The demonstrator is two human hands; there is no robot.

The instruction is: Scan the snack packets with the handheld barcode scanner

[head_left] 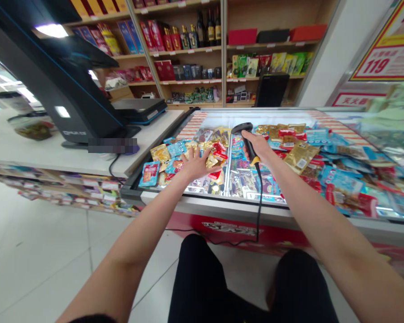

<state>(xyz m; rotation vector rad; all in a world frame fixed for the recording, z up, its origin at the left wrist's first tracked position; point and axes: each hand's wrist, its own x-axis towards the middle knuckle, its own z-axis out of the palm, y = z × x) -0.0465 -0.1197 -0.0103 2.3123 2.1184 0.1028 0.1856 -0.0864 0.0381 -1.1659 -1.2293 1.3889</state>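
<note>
Spreading your left hand (pixel 197 165) open above glossy foil snack packets (pixel 301 157), you reach across a chest freezer (pixel 222 202). Your right hand (pixel 257 148) wraps a black corded barcode scanner (pixel 245 134), with a white counter (pixel 148 143) just beside.

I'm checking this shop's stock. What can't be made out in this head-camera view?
- Packets under the left hand: the hand hides them.
- Barcode scanner in the right hand: its window faces away.
- Checkout terminal: its screen faces away.
- Counter patch: pixelated.
- Bottle labels: too small.
- Freezer: its right end is cut off by the edge.
</note>
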